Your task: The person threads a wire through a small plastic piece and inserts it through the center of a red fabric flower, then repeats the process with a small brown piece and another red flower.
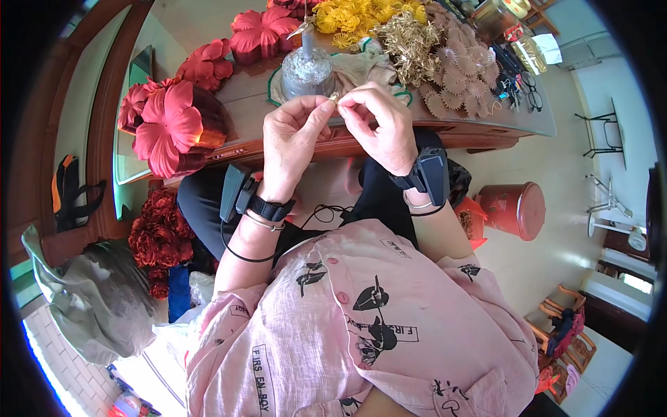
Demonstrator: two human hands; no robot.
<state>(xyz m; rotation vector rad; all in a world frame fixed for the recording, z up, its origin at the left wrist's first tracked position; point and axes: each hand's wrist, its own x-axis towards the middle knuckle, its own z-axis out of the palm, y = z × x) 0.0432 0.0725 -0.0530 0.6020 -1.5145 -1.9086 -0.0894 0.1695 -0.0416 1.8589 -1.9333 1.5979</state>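
Observation:
My left hand (pixel 295 135) and my right hand (pixel 382 125) meet in front of the table edge, above my lap. Thumb and finger of each pinch a small golden piece (pixel 334 97), too small to make out exactly; its colour resembles the bundle of gold stamens (pixel 406 45) farther back. Just beyond my fingers stands a grey pot (pixel 306 75) with a whitish crusted top and an upright post. A pale cloth (pixel 361 71) with green trim lies under and beside it.
Red-pink petal stacks (pixel 167 125) fill the table's left. Yellow flowers (pixel 354 21) and brownish toothed discs (pixel 458 66) lie at the back and right, near glasses (pixel 533 92) and small tools. Dark red flowers (pixel 163 233) hang low left; a red bucket (pixel 514 210) stands right.

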